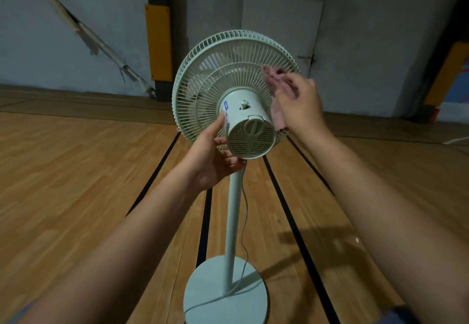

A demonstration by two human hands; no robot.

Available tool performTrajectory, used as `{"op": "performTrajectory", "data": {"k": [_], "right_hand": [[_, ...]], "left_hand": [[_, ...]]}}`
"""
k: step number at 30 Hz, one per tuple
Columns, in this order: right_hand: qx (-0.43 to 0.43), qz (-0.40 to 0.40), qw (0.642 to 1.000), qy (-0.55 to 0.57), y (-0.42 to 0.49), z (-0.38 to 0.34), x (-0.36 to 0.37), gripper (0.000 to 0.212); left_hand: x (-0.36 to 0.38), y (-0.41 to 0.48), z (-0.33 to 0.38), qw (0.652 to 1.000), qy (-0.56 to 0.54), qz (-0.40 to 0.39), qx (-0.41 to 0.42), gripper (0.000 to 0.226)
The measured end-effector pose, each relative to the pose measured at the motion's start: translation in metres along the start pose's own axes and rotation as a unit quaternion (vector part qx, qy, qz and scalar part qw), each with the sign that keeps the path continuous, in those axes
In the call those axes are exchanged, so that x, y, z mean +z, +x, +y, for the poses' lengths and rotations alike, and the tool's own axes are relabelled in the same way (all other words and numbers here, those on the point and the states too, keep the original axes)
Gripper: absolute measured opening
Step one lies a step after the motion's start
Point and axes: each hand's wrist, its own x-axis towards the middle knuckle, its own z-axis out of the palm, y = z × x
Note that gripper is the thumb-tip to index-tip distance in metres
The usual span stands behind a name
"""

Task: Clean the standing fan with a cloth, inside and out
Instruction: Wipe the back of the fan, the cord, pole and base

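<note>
Fan first: a pale green standing fan on a wooden floor, seen from behind, so its motor housing points back toward the person and the round cage faces away. Its long axis is the slim upright pole, which runs from the housing down to a flat round base. A thin grey cord hangs beside the pole and trails over the base.

Just right of the housing, the right hand holds a pink cloth, its fingers laid along it and its thumb closed over it. The cloth lies against the rear grille, so this hand is the nearer one for wiping, and the unwiped ribs lie up and to the left of it. The left hand cups the housing from below and to the left, fingers curled round it, steadying the head.

The grille is hard plastic, thin ribs fanning out from the housing with narrow gaps; blades show dimly through them. The housing is a smooth drum with a slotted end cap, a small knob on top and a blue label on its side. The cloth looks soft and crumpled. The cage appears closed, so the inside probably remains to be done.
</note>
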Motion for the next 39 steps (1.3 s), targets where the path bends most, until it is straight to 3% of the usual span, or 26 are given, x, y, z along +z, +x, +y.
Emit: {"op": "performTrajectory", "data": {"k": [5, 8, 12, 18, 23, 35, 39], "right_hand": [[-0.05, -0.14, 0.981, -0.128, 0.012, -0.015, 0.034, 0.039], [-0.057, -0.167, 0.978, -0.11, 0.003, -0.013, 0.041, 0.041], [-0.097, -0.153, 0.979, -0.095, -0.013, -0.003, 0.036, 0.039], [-0.115, -0.071, 0.987, -0.091, -0.049, 0.014, 0.021, 0.039], [-0.128, -0.073, 0.986, -0.083, -0.08, 0.02, 0.014, 0.047], [0.037, -0.152, 0.987, -0.034, -0.013, 0.002, 0.029, 0.04], [0.069, -0.129, 0.989, 0.007, -0.019, 0.005, 0.036, 0.039]], "left_hand": [[0.017, 0.005, -0.001, 1.0, 0.0, -0.017, 0.02, 0.066], [0.024, 0.002, 0.002, 0.998, -0.012, -0.024, 0.061, 0.051], [0.032, 0.0, -0.004, 0.994, -0.022, -0.005, 0.104, 0.051], [0.038, 0.002, -0.011, 0.993, -0.01, -0.032, 0.109, 0.052], [0.033, 0.004, -0.011, 0.994, 0.001, -0.041, 0.1, 0.056], [0.023, 0.005, -0.009, 0.997, 0.009, -0.011, 0.072, 0.049], [0.022, 0.004, -0.006, 0.998, 0.003, -0.008, 0.069, 0.05]]}}
